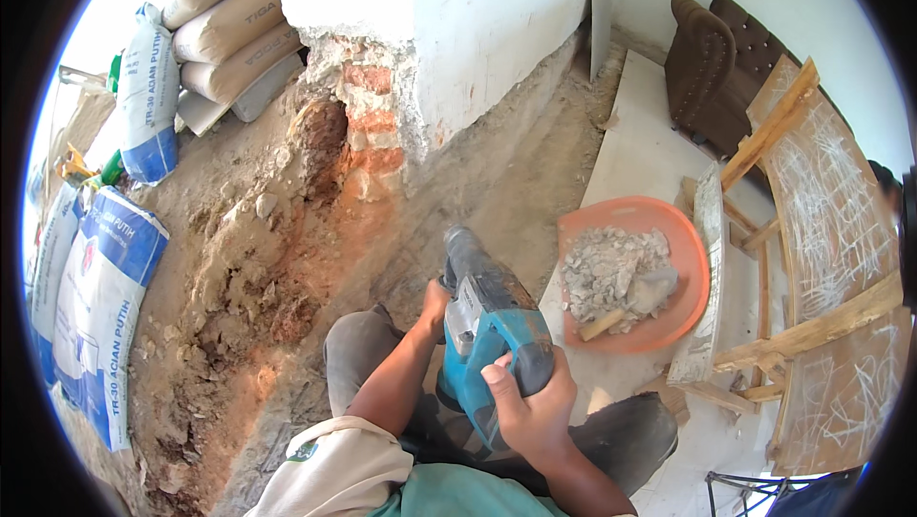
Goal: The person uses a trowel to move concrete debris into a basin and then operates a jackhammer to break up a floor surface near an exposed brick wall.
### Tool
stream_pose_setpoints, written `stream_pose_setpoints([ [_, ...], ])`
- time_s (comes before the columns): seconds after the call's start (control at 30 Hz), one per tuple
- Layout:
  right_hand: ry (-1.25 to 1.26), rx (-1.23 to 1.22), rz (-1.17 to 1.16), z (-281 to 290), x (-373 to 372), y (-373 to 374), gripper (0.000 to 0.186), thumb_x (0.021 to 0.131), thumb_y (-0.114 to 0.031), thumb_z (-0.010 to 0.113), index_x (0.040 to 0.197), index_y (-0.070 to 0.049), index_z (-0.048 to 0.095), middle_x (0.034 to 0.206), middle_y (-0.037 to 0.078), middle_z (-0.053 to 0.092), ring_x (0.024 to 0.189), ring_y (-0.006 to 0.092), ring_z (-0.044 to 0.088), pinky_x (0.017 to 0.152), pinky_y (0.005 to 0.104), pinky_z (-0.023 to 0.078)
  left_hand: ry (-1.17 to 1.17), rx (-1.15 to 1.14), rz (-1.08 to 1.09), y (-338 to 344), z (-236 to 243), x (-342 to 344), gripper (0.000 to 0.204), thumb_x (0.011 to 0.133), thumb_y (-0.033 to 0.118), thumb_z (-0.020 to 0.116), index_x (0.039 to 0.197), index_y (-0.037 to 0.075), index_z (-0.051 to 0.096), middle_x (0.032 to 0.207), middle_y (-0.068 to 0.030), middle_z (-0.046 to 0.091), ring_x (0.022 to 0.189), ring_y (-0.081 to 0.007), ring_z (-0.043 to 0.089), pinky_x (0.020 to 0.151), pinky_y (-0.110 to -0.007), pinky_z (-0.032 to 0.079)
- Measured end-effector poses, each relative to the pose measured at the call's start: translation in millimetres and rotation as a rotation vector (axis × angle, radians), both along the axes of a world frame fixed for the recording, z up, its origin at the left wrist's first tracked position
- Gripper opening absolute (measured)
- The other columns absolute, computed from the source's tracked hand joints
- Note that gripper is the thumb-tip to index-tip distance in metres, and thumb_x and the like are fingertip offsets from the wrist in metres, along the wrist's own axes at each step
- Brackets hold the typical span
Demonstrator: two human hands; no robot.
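Note:
A teal and black rotary hammer (506, 312) lies across the space between my knees, its dark nose pointing forward to the broken ground. My right hand (540, 402) is wrapped round its rear grip, the thumb lying on top. On the tool's left side, my left hand (437, 302) is closed near the front, apparently on a side handle that is mostly hidden. No bit can be made out beyond the nose. Ahead stands a wall corner with bare red bricks (373, 120) and chipped plaster. Broken earth and rubble (267, 259) spread to the left of the tool.
An orange basin (705, 278) at right holds grey rubble and a wooden-handled tool (602, 324). Beyond it stand a wooden-framed panel (831, 221) and a brown tufted armchair (702, 68). White-and-blue sacks (100, 297) and stacked brown sacks (229, 34) are at left.

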State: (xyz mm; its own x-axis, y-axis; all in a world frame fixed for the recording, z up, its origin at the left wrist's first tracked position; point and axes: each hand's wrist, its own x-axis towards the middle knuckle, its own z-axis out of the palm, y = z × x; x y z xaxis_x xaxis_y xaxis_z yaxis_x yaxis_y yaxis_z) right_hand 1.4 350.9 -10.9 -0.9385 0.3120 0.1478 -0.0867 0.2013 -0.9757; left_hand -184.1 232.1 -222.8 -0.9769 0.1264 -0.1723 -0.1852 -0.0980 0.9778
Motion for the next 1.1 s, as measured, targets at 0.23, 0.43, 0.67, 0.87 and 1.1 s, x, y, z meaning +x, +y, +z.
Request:
stream_pose_setpoints([
  [0.23,-0.002,0.0,0.003,0.0,-2.3,-3.2,0.034,0.084,-0.025,0.076,0.095,0.0,0.055,0.08,0.005,0.063,0.07,0.0109,0.058,0.067,0.0271,0.049,-0.12,0.042,0.023,-8.4,-34.9,-11.8,0.02,0.085,0.016,0.063,0.085,-0.003,0.07,0.079,-0.0105,0.069,0.071,-0.0169,0.064,0.062,-0.037,0.048],
  [0.43,-0.041,0.101,0.006,-0.8,-9.5,-16.1,0.039,0.084,-0.03,0.076,0.095,0.001,0.054,0.077,0.006,0.063,0.068,0.0138,0.061,0.065,0.0294,0.05,-0.038,0.016,0.055,5.9,-66.6,-14.1,0.021,0.083,0.017,0.065,0.087,-0.003,0.07,0.082,-0.0151,0.07,0.076,-0.0203,0.067,0.064,-0.038,0.048],
  [0.67,-0.049,-0.093,-0.112,-31.2,-31.4,0.6,0.035,0.085,-0.026,0.073,0.097,0.001,0.054,0.076,0.01,0.064,0.063,0.0211,0.064,0.059,0.0335,0.052,0.055,-0.443,0.011,18.6,-39.0,-48.5,0.023,0.08,0.018,0.068,0.09,-0.003,0.07,0.084,-0.0204,0.071,0.081,-0.0242,0.07,0.067,-0.039,0.049],
  [0.87,-0.191,-0.428,-0.3,-11.2,-30.0,43.5,0.024,0.095,-0.023,0.06,0.098,-0.001,0.053,0.082,0.01,0.062,0.063,0.0165,0.06,0.058,0.0287,0.05,-0.159,-0.805,-0.155,53.8,17.8,-19.2,0.038,0.071,0.031,0.072,0.094,0.001,0.072,0.093,-0.0235,0.069,0.094,-0.0389,0.067,0.08,-0.044,0.052],
  [1.1,-0.217,-0.421,-0.362,-7.4,-17.1,58.0,0.027,0.096,-0.027,0.054,0.098,0.0,0.052,0.078,0.011,0.06,0.062,0.0172,0.06,0.055,0.0286,0.05,-0.227,-0.822,-0.197,54.3,21.8,0.5,0.033,0.072,0.026,0.069,0.094,0.002,0.072,0.094,-0.0223,0.069,0.095,-0.0375,0.067,0.081,-0.044,0.053],
])
